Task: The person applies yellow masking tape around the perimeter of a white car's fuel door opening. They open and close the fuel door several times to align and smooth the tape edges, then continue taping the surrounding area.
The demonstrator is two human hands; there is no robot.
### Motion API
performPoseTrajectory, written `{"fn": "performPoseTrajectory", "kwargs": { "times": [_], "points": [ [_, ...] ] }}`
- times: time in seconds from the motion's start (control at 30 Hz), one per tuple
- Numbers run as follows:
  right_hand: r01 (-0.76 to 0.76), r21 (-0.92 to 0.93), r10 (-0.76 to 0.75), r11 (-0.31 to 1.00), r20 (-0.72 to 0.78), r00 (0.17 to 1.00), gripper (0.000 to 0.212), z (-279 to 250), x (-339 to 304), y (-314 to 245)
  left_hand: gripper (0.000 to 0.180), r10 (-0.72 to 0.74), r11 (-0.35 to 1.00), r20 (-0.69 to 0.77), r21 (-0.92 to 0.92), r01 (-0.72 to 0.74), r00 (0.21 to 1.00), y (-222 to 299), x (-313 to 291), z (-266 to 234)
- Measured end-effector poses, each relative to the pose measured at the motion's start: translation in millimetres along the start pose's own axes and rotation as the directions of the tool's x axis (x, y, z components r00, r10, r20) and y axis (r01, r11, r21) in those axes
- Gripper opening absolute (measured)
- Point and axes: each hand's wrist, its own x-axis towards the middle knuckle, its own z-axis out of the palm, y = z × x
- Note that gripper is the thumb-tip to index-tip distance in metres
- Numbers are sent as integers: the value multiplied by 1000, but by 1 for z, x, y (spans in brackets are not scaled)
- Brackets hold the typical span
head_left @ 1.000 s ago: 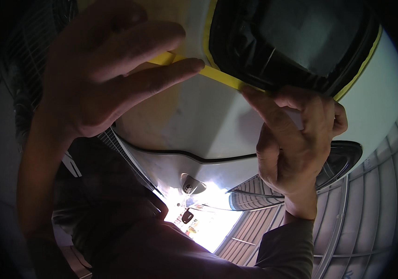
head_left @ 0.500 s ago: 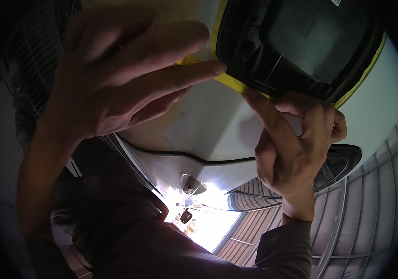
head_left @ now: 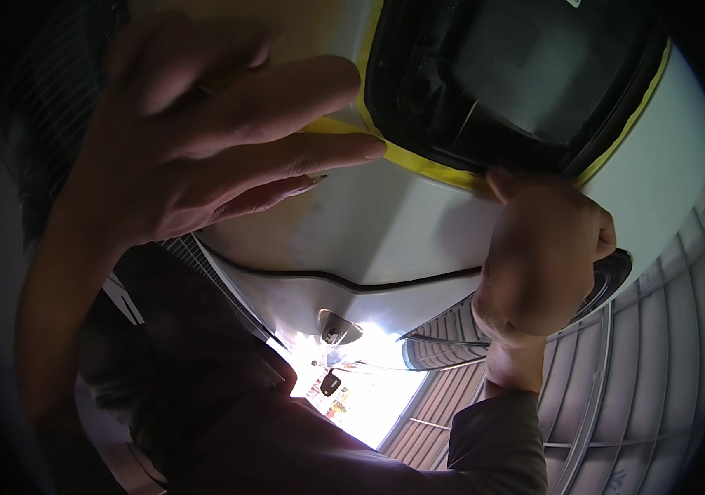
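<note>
Yellow masking tape (head_left: pixel 428 167) lines the edge of a dark, glossy, rounded opening or lamp-like panel (head_left: pixel 526 91) in a pale car body (head_left: pixel 361 219). From the lower left corner, a strip of it runs off behind the fingers of my left hand (head_left: pixel 196 140). That hand is held up with two long fingers stretched toward the corner, the tape between them; its grip is partly hidden. My right hand (head_left: pixel 542 256) is closed, knuckles toward me, its fingertips pressed on the tape at the panel's lower edge. The rest of those fingers are hidden behind the hand.
Below the taped edge a dark curved seam (head_left: pixel 361 287) crosses the body, with a small housing (head_left: pixel 340 327) beneath it. A dark grille (head_left: pixel 60 99) lies at the left. Ribbed wall panels (head_left: pixel 633 396) curve along the right, and a bright doorway (head_left: pixel 385 396) glows below.
My right hand has slid a little right along the lower tape edge and turned, its fingers folding in. My left hand has shifted slightly down and left. More of the lower tape shows.
</note>
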Motion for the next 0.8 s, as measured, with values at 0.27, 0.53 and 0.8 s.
{"fn": "performPoseTrajectory", "kwargs": {
  "times": [0.27,0.53,0.8],
  "points": [
    [70,-39,-72,997,-49,996,46,20,-11,-9,58,-44,999,-7,10,44,999,12,1,4],
    [63,-26,-63,998,-24,998,44,17,-2,-14,58,21,1000,113,-13,-19,993,-1,-12,7],
    [53,-27,-53,998,8,999,44,7,3,-16,49,15,1000,14,-14,-15,1000,-9,-15,5]
  ]
}}
